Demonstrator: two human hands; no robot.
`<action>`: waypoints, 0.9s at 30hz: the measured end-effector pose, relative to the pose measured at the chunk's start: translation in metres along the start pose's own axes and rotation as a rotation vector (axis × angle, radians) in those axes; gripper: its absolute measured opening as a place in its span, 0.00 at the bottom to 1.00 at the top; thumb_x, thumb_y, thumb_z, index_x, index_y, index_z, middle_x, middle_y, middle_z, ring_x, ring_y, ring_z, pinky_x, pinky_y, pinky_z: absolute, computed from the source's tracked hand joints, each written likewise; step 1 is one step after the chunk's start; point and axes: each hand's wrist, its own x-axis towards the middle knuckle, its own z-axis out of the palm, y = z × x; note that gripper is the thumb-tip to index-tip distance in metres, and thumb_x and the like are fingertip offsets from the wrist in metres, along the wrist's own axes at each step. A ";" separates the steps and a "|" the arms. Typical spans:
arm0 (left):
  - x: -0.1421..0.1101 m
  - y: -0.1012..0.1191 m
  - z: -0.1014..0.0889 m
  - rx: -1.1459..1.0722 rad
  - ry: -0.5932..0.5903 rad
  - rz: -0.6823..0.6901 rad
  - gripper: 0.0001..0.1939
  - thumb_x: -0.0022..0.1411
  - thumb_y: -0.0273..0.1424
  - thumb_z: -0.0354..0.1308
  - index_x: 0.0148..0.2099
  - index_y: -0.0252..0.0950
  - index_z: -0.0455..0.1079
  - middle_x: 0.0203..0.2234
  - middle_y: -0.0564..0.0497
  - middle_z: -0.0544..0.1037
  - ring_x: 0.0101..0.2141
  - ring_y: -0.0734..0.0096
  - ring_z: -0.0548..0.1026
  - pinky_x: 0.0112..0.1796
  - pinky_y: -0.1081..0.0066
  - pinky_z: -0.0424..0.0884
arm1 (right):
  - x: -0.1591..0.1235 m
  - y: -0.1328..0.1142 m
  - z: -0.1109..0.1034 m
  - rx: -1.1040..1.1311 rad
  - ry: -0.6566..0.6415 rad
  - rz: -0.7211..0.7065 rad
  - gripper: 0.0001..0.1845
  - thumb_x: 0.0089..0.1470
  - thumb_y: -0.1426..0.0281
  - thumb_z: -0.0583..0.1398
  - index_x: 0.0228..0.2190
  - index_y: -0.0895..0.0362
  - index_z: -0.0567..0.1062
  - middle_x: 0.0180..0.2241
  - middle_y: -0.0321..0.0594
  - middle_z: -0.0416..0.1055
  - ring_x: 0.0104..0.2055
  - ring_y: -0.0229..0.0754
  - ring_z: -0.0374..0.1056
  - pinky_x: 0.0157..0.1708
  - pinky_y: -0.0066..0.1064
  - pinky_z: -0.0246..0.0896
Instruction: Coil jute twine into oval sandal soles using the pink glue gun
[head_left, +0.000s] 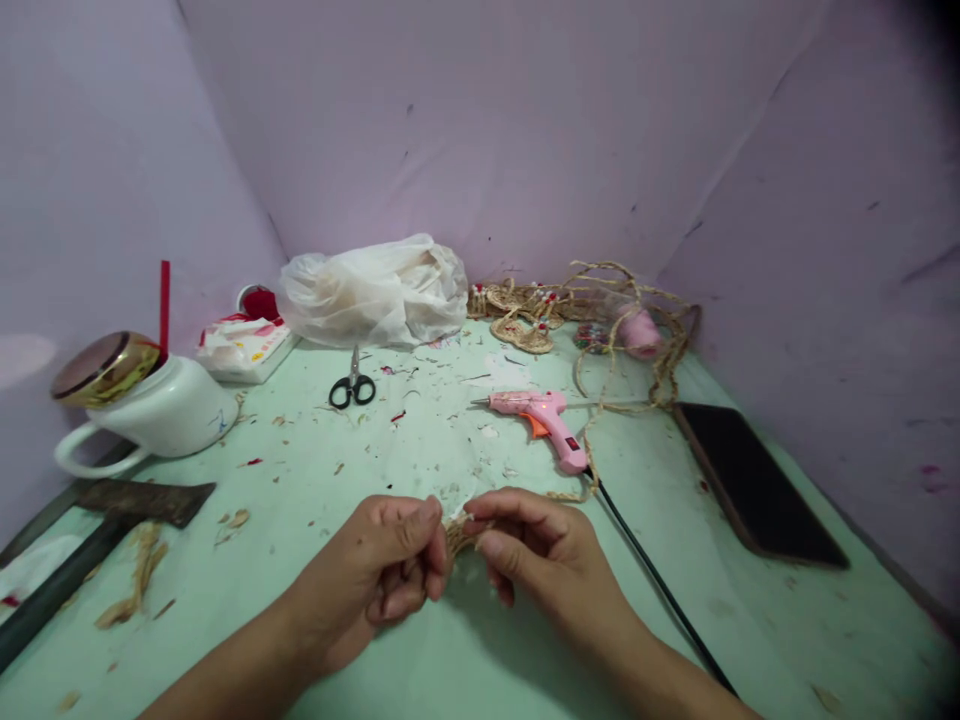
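Note:
My left hand (390, 570) and my right hand (536, 550) meet near the front of the pale green table (420, 650). Both pinch a small piece of jute twine (459, 533) between thumb and fingers; only a short tan tuft shows between them. A pink hot glue gun (546, 420) lies just beyond my right hand, its black cord (660, 590) running back along my right forearm. Black-handled scissors (352, 385) lie farther back, left of centre.
A white jug with a gold lid (142, 400) and a hatchet (97, 540) lie left. At the back are a crumpled plastic bag (375, 290), a packet (244, 345), finished jute pieces (525, 315), loose jute rope (637, 330) and a pink reel (637, 333). A dark phone (757, 480) lies right. Walls close in all round.

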 end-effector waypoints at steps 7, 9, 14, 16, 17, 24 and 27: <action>0.002 -0.013 0.010 0.083 0.052 -0.100 0.25 0.42 0.49 0.67 0.21 0.33 0.62 0.11 0.58 0.65 0.09 0.90 0.50 0.11 0.80 0.38 | -0.007 -0.002 0.002 -0.026 -0.035 -0.024 0.07 0.43 0.67 0.66 0.21 0.56 0.75 0.18 0.31 0.67 0.15 0.30 0.58 0.13 0.22 0.55; 0.003 -0.017 0.007 0.045 -0.016 -0.180 0.25 0.41 0.49 0.68 0.21 0.34 0.62 0.11 0.58 0.66 0.08 0.89 0.51 0.10 0.80 0.39 | -0.009 -0.005 -0.001 -0.092 -0.095 -0.091 0.09 0.45 0.67 0.64 0.18 0.56 0.73 0.17 0.30 0.65 0.15 0.30 0.58 0.14 0.22 0.53; 0.003 -0.025 0.004 0.051 -0.215 -0.262 0.25 0.39 0.50 0.67 0.21 0.33 0.64 0.10 0.57 0.66 0.08 0.87 0.53 0.09 0.79 0.42 | -0.019 -0.006 -0.008 -0.428 -0.146 -0.375 0.12 0.52 0.69 0.59 0.19 0.57 0.69 0.17 0.31 0.63 0.20 0.32 0.59 0.21 0.24 0.53; 0.002 -0.023 0.011 0.114 -0.071 -0.129 0.24 0.40 0.49 0.67 0.21 0.35 0.63 0.09 0.60 0.62 0.09 0.86 0.52 0.11 0.80 0.43 | -0.023 -0.004 -0.008 -0.583 -0.064 -0.480 0.10 0.53 0.71 0.57 0.20 0.57 0.67 0.19 0.32 0.61 0.21 0.32 0.57 0.22 0.25 0.51; 0.001 -0.021 0.014 0.163 0.013 -0.053 0.23 0.40 0.48 0.67 0.21 0.35 0.63 0.08 0.61 0.60 0.10 0.86 0.52 0.12 0.80 0.44 | -0.024 -0.003 -0.008 -0.630 -0.049 -0.519 0.10 0.53 0.72 0.56 0.21 0.56 0.65 0.19 0.31 0.60 0.21 0.32 0.56 0.21 0.25 0.50; -0.005 -0.004 0.012 0.188 0.233 0.164 0.17 0.44 0.43 0.64 0.21 0.34 0.66 0.13 0.58 0.64 0.13 0.84 0.53 0.16 0.78 0.48 | -0.028 -0.006 -0.013 -0.666 -0.215 -0.426 0.07 0.59 0.73 0.49 0.29 0.52 0.58 0.27 0.31 0.57 0.28 0.35 0.57 0.29 0.26 0.55; -0.006 0.004 -0.003 0.227 0.491 0.315 0.14 0.48 0.41 0.62 0.26 0.35 0.69 0.17 0.56 0.68 0.15 0.83 0.56 0.17 0.78 0.50 | -0.024 -0.006 -0.021 -0.567 -0.157 -0.428 0.09 0.61 0.69 0.47 0.27 0.52 0.57 0.25 0.30 0.55 0.26 0.35 0.54 0.26 0.26 0.53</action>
